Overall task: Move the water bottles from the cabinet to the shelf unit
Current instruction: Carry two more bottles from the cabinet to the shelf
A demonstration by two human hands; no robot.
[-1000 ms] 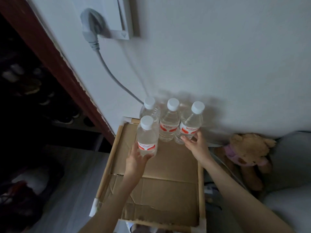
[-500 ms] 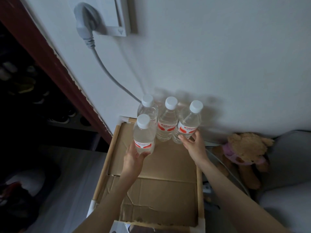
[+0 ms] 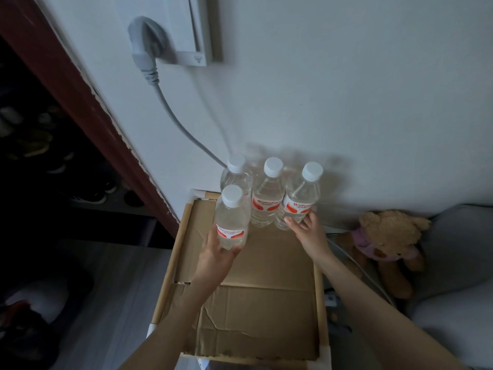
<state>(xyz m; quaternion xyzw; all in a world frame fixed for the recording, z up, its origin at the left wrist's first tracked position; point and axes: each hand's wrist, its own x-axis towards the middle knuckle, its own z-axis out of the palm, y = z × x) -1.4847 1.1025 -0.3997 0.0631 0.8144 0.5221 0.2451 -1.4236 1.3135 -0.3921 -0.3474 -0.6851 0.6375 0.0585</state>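
Several clear water bottles with white caps and red-and-white labels stand upright at the back of a cardboard-lined shelf top (image 3: 266, 263), against the white wall. My left hand (image 3: 216, 256) grips the front left bottle (image 3: 231, 220) around its lower body. My right hand (image 3: 306, 231) wraps the base of the right-hand bottle (image 3: 301, 198). A middle bottle (image 3: 266, 196) and a back left bottle (image 3: 236, 174) stand untouched between and behind them.
A grey plug and cable (image 3: 170, 110) run from a wall socket down behind the bottles. A dark cabinet opening with a red-brown frame (image 3: 80, 102) lies to the left. A brown teddy bear (image 3: 386, 236) sits on a grey cushion to the right.
Both hands stay on the same two bottles. The bottles sit slightly further back toward the wall, and the view has shifted a little.
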